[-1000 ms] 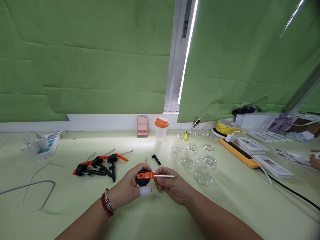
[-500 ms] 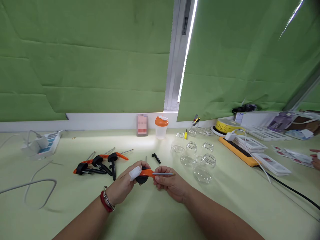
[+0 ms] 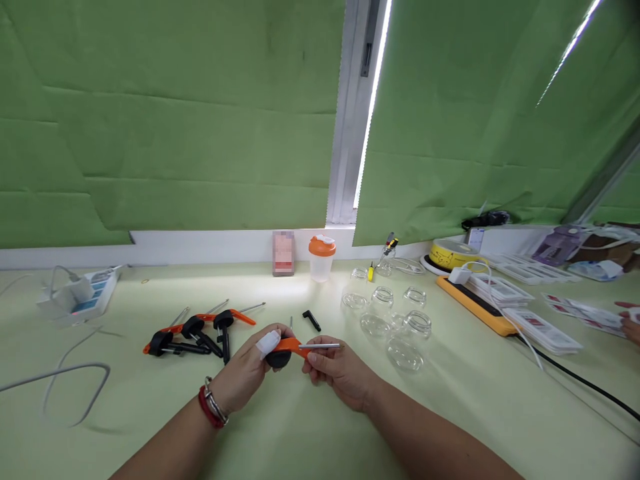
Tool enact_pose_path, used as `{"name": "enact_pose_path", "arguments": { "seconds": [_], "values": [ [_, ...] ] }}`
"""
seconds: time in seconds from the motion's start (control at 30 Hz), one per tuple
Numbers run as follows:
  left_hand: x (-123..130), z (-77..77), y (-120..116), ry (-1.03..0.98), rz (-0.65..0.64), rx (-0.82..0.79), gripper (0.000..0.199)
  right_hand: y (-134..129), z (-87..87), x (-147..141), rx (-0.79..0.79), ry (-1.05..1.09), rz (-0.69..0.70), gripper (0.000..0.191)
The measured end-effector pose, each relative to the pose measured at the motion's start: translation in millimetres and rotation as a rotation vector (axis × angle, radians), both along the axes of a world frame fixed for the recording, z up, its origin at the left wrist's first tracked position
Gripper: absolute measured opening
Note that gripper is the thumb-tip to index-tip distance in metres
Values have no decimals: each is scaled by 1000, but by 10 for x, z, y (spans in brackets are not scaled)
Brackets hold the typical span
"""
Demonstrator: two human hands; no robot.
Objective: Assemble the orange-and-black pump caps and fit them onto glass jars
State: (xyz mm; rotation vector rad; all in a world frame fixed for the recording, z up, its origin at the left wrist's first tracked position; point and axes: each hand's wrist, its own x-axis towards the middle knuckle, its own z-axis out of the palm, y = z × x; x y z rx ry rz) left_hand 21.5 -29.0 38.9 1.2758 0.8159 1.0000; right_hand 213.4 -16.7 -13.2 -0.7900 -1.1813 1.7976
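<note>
Near the front middle of the table, my left hand (image 3: 249,373) is closed round an orange and black part (image 3: 279,359), its thumb wrapped in white. My right hand (image 3: 340,373) pinches the orange end of the same part, beside a thin metal rod (image 3: 320,346) that points right. Just beyond the hands lies a small black handle piece (image 3: 312,321). To the left are several similar orange and black pieces with metal rods (image 3: 193,328). Several clear glass jars (image 3: 383,298) stand or lie to the right.
An orange-lidded cup (image 3: 321,259) and a pink box (image 3: 283,253) stand at the back. A power strip (image 3: 95,293) and cables lie left. At right are an orange strip (image 3: 475,307), white trays (image 3: 543,329) and another person's hand (image 3: 631,323).
Both hands and the held part have shifted slightly left in the view. The grips look unchanged.
</note>
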Motion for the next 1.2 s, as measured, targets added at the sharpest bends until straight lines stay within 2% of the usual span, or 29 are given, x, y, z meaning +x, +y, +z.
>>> {"name": "enact_pose_path", "arguments": {
  "seconds": [0.07,0.13,0.23,0.3,0.4,0.5,0.57,0.83,1.03,1.2],
  "values": [
    [-8,10,19,-84,52,-44,30,19,-28,-12,75,-65,-56,30],
    [-17,15,45,-191,134,-98,28,44,-63,-24,230,-261,-144,27],
    [-35,4,102,-311,259,-160,22,105,-109,-74,638,-674,-276,16],
    [-48,-21,144,-357,310,-196,21,167,-123,-147,917,-888,-305,24],
    [-62,-61,199,-391,341,-245,24,269,-111,-290,1139,-1150,-283,31],
    [-67,-75,224,-412,361,-264,24,333,-79,-393,1196,-1340,-245,26],
    [-67,-71,227,-422,374,-266,23,344,-62,-418,1208,-1393,-216,24],
    [-87,-106,240,-435,374,-254,16,252,-49,-440,1375,-1486,-79,23],
    [-116,-134,267,-417,353,-256,15,101,-36,-508,1559,-1558,16,17],
    [-120,-147,272,-420,359,-262,15,-83,-9,-495,1640,-1544,84,12]
  ]
}}
